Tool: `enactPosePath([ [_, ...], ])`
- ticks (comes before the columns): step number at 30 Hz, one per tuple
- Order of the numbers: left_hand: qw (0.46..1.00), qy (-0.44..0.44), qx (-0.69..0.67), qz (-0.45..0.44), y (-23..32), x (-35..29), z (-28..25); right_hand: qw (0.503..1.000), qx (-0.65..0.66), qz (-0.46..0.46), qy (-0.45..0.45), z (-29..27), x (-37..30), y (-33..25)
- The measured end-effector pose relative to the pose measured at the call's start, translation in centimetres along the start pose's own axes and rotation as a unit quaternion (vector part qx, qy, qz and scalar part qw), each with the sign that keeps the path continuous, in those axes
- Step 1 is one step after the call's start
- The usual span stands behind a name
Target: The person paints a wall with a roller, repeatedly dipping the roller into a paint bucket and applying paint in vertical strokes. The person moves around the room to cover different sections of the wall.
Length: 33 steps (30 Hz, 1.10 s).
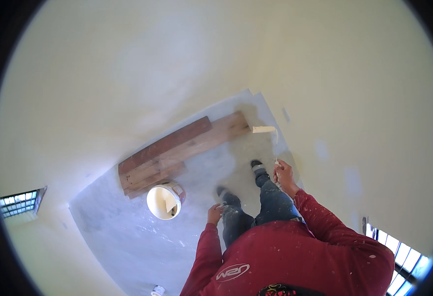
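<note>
My right hand (pixel 285 175) is closed around the handle of a paint roller (pixel 263 129). Its cream-coated sleeve is held out ahead of me, close to the right-hand wall, though I cannot tell if they touch. My left hand (pixel 215 214) hangs beside my left thigh, its fingers loosely apart with nothing visible in them. To the left of that hand a white bucket (pixel 181 191) stands on the floor. Cream paint coats its inside, and a pale flat piece leans within it.
Reddish-brown boards (pixel 177 143) lie along the base of the far wall (pixel 142 64). A small white container (pixel 157 290) stands on the grey floor (pixel 122 237) at the lower edge. Barred windows (pixel 21 203) open in the walls at left and lower right.
</note>
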State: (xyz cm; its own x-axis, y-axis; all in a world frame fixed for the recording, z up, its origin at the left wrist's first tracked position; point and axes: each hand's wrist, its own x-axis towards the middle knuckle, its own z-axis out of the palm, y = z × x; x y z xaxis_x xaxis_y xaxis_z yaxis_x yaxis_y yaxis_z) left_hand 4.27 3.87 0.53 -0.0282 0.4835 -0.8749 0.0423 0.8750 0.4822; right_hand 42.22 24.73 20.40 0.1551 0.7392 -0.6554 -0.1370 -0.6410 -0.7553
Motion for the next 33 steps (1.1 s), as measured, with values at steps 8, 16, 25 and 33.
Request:
enactPosePath([
  [8,0.995,-0.013,-0.099,-0.029,-0.8,-2.0,-14.8,0.991,0.107,0.020,0.076,1.6,-8.1,2.1],
  [16,0.997,-0.027,-0.030,-0.059,-1.6,-1.8,-17.2,0.982,0.115,-0.050,0.141,-1.3,-18.3,5.6],
  [25,0.985,-0.072,0.149,0.042,0.0,-3.9,-14.1,0.961,0.200,-0.066,0.179,-5.9,-25.1,14.5],
  [33,0.976,-0.008,0.194,0.098,-4.4,-9.5,-13.1,0.981,0.160,-0.048,0.102,-6.8,-22.2,11.1],
])
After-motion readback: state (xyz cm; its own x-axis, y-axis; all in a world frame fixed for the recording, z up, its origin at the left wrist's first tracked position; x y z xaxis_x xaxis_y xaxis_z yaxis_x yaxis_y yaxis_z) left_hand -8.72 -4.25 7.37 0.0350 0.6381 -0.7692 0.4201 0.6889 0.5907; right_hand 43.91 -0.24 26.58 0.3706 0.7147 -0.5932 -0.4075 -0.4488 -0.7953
